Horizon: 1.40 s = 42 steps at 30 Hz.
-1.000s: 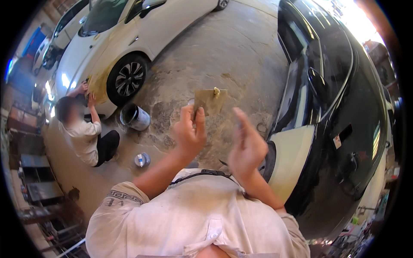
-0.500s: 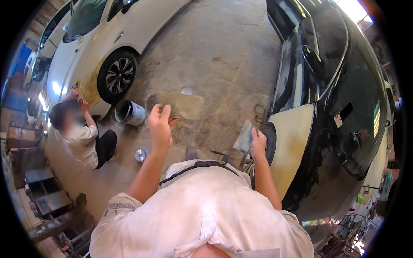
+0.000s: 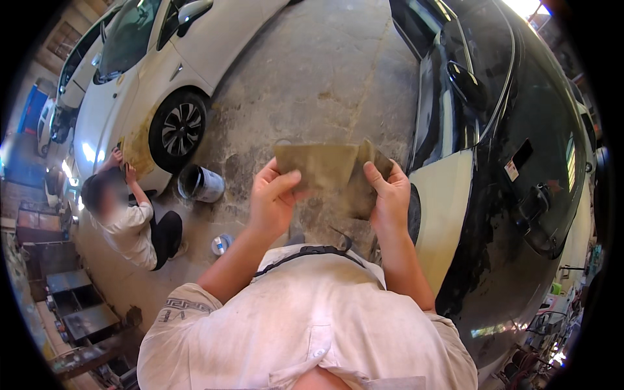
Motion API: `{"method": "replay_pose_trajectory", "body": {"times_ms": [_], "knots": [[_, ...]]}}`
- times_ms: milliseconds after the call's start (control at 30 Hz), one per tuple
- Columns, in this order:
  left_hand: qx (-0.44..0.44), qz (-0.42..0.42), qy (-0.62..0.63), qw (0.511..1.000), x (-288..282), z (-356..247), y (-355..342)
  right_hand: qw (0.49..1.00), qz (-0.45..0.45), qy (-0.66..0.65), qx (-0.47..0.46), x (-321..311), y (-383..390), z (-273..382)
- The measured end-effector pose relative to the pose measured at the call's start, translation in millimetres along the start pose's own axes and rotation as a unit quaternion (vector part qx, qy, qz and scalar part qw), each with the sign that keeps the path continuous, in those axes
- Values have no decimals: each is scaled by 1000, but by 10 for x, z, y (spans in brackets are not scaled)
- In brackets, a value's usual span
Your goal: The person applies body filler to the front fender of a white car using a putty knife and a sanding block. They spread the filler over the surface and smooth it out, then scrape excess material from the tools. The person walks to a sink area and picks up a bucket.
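Observation:
In front of my waist, my left hand (image 3: 274,203) pinches a flat tan sheet of sandpaper (image 3: 315,161) between thumb and fingers. My right hand (image 3: 391,198) grips a second, darker piece of sandpaper (image 3: 359,195), which looks bent at its upper edge. The two pieces meet or overlap between my hands; whether they touch is hard to tell. Blur hides the lower edge of the left sheet. Close to my right forearm is the cream-coloured fender (image 3: 442,208) of a black car.
A black car (image 3: 513,273) stands on the right, with a phone-like dark object (image 3: 522,153) on it. At left, a co-worker (image 3: 123,214) crouches by a white car (image 3: 140,84), hands on its panel. A bucket (image 3: 203,184) and a small can (image 3: 221,244) stand on the floor.
Both hands have come together in front of me, the left moving right and the right moving up. The two sheets, apart before, now meet. The co-worker stays at the white car.

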<state>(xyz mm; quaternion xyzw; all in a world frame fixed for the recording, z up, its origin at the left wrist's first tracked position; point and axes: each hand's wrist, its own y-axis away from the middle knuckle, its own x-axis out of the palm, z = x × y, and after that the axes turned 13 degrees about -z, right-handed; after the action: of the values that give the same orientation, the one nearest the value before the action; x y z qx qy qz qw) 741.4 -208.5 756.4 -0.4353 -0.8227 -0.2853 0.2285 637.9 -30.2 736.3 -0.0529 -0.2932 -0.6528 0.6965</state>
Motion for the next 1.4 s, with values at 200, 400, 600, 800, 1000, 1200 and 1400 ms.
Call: {"method": "replay_pose_trajectory", "body": {"times_ms": [200, 400, 600, 800, 1000, 1200, 1400], "knots": [[-131, 158, -31, 978, -349, 0, -113, 993, 59, 103, -19, -30, 31, 157], [-182, 104, -66, 975, -711, 171, -184, 980, 69, 166, -80, -82, -41, 184], [204, 157, -354, 899, -752, 394, -185, 983, -8, 122, -138, -115, -57, 139], [128, 151, -278, 940, -669, 422, -96, 974, -9, 147, -173, -194, -89, 34], [-27, 102, -134, 985, -357, 256, 0, 977, -22, 142, -158, -196, -58, 111], [178, 192, -316, 912, -550, 368, -20, 953, -37, 198, -226, -114, 42, 85], [14, 146, -276, 950, -612, 422, -8, 946, -38, 222, -232, -70, 163, -12]]}}
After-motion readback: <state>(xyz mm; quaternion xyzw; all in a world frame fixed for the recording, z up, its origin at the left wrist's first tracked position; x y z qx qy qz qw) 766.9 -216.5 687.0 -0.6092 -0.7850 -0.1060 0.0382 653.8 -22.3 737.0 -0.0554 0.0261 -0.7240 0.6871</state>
